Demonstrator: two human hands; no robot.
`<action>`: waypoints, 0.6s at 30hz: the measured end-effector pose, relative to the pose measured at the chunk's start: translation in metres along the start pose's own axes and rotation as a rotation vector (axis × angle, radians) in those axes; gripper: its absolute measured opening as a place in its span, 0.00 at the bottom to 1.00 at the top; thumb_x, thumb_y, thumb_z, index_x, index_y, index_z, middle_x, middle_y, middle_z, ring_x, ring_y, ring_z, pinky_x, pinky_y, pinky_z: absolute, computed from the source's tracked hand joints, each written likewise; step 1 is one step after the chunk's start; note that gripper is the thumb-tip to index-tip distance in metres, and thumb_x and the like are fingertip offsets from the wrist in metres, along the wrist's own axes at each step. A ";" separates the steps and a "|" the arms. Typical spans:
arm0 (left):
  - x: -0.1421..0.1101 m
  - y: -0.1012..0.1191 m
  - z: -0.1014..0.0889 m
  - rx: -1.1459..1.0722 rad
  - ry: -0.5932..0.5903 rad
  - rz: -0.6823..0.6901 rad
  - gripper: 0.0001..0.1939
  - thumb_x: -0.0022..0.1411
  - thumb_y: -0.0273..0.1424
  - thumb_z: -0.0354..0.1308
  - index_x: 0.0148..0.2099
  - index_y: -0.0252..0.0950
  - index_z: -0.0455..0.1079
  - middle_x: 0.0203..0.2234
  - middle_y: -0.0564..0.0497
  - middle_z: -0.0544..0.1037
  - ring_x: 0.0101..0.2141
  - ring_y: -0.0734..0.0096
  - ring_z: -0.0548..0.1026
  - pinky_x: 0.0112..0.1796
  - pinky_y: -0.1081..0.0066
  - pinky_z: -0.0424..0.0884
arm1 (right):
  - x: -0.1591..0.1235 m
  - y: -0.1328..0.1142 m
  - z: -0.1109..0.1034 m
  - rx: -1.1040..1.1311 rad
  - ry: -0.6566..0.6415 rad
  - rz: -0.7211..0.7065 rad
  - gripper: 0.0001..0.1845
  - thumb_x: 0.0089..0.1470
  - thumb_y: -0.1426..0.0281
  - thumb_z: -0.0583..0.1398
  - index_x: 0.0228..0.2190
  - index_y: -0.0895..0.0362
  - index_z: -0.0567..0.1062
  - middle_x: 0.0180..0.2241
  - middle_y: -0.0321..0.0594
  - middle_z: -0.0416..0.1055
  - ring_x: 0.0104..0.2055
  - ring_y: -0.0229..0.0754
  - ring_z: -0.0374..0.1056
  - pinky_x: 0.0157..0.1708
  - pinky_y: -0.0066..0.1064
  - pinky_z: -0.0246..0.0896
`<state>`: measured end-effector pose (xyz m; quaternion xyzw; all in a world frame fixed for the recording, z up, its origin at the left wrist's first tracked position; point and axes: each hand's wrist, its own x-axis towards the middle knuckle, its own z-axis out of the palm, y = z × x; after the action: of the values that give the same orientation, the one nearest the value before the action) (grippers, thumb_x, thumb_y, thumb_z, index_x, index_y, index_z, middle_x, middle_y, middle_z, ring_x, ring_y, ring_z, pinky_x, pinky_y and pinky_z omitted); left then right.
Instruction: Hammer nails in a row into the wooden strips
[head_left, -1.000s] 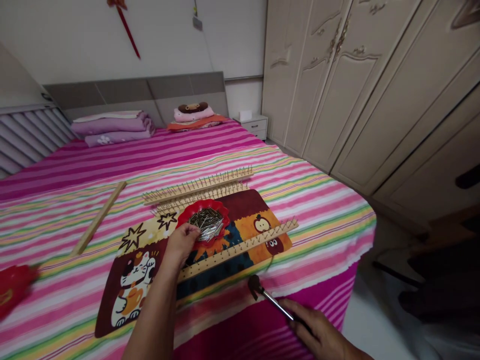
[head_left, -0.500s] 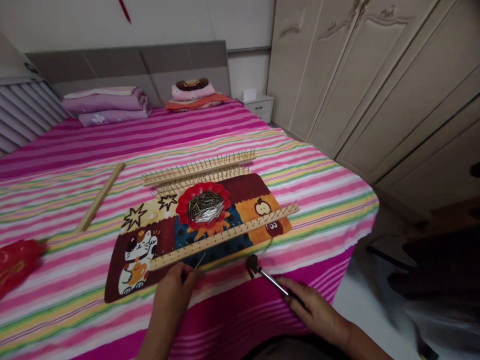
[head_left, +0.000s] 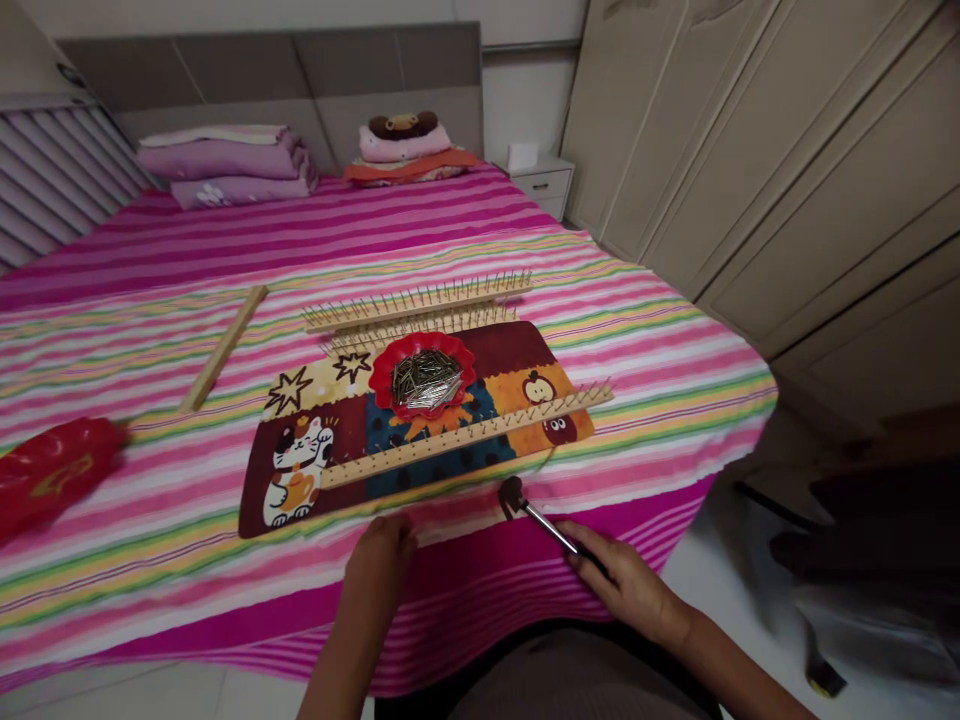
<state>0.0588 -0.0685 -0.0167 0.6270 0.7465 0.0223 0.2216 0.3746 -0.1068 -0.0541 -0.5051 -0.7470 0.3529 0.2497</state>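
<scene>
My right hand (head_left: 626, 575) is wrapped round the handle of a hammer (head_left: 553, 530), its dark head over the near edge of the bed. My left hand (head_left: 381, 560) is closed just in front of a printed mat (head_left: 255, 490); the thin nail seen in it earlier is hidden by the fingers now. Across the mat lies a wooden strip (head_left: 465, 437) with a line of nails standing along it. Behind it, a red scalloped dish (head_left: 380, 385) holds a heap of loose nails (head_left: 426, 380).
Two more nail-studded strips, including the upper strip (head_left: 420, 303), lie behind the dish. A bare wooden stick (head_left: 225, 348) and a red tray (head_left: 71, 465) are on the left. Folded bedding (head_left: 225, 165) stands by the headboard; wardrobes (head_left: 750, 150) line the right.
My view has tilted down, so the bed sits higher in the picture. My left hand has drawn back from the strip, and the nail at its fingertips has gone from sight. The hammer stays in my right hand.
</scene>
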 end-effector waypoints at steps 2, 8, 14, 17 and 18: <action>0.003 0.005 0.000 0.039 -0.053 0.025 0.08 0.56 0.23 0.50 0.31 0.38 0.69 0.31 0.48 0.75 0.33 0.68 0.73 0.34 0.72 0.61 | 0.000 -0.001 0.000 0.003 0.008 0.005 0.21 0.60 0.69 0.51 0.53 0.57 0.70 0.45 0.48 0.77 0.45 0.48 0.74 0.45 0.38 0.69; 0.008 0.009 -0.015 -0.312 0.025 -0.023 0.04 0.54 0.29 0.53 0.30 0.39 0.69 0.23 0.53 0.75 0.26 0.70 0.71 0.30 0.73 0.63 | 0.000 -0.001 0.001 -0.014 -0.004 0.014 0.21 0.60 0.68 0.51 0.53 0.59 0.70 0.44 0.50 0.77 0.43 0.47 0.74 0.44 0.37 0.70; 0.034 0.049 -0.020 -1.024 0.266 -0.022 0.18 0.44 0.44 0.60 0.33 0.37 0.70 0.26 0.53 0.76 0.28 0.71 0.73 0.31 0.72 0.70 | 0.001 -0.001 0.000 -0.005 -0.015 0.013 0.21 0.60 0.68 0.51 0.54 0.58 0.69 0.44 0.50 0.76 0.44 0.48 0.74 0.44 0.38 0.69; 0.048 0.069 -0.012 -1.044 0.354 -0.037 0.17 0.46 0.43 0.60 0.35 0.36 0.72 0.27 0.53 0.76 0.26 0.74 0.71 0.29 0.73 0.70 | 0.002 -0.003 -0.001 0.012 -0.012 0.017 0.20 0.61 0.68 0.52 0.53 0.57 0.70 0.45 0.49 0.76 0.44 0.48 0.74 0.44 0.37 0.69; 0.051 0.073 -0.008 -1.037 0.370 -0.046 0.17 0.47 0.43 0.59 0.35 0.36 0.73 0.26 0.54 0.76 0.25 0.75 0.71 0.29 0.74 0.70 | 0.002 -0.004 -0.001 0.020 -0.013 0.019 0.20 0.61 0.68 0.52 0.53 0.57 0.70 0.44 0.48 0.77 0.44 0.48 0.74 0.44 0.37 0.69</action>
<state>0.1173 -0.0022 -0.0021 0.4047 0.6776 0.4923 0.3670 0.3723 -0.1059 -0.0503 -0.5073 -0.7403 0.3659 0.2463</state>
